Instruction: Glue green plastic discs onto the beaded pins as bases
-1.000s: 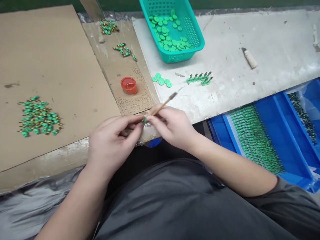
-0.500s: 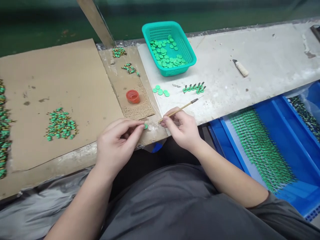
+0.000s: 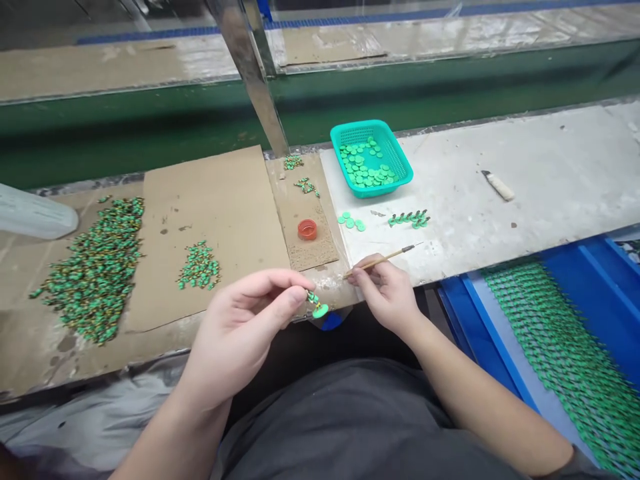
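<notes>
From where I stand, at the far left, a pale container (image 3: 37,212) sits by a wide heap (image 3: 100,270) of tiny green-and-gold pieces. Next comes a cardboard sheet (image 3: 225,200), with a smaller pile (image 3: 199,267) of similar pieces on it.

In front of its near right corner is the left hand (image 3: 260,310), thumb and forefinger pinching the upper end of a green-and-gold figure (image 3: 313,299). At the figure's lower end is a flat green disc (image 3: 320,311), tilted, near the table's close edge.

Beyond, on a narrow cardboard strip (image 3: 320,250), I see 2 clusters of small pieces at the far end and 1 red cup (image 3: 307,230) nearer. Just right lie loose green discs (image 3: 351,221), with a teal basket (image 3: 370,193) holding many more behind them.

The right hand (image 3: 387,293) pinches a thin brush (image 3: 384,259) between thumb and fingers, dark tip pointing right; whether its other end touches the table, I cannot tell.

Past the brush tip, figures on discs (image 3: 410,219) stand grouped. Farther right lies a white-handled tool (image 3: 499,186), then, below table level, a blue bin (image 3: 580,287) with dense green rows (image 3: 565,347).
</notes>
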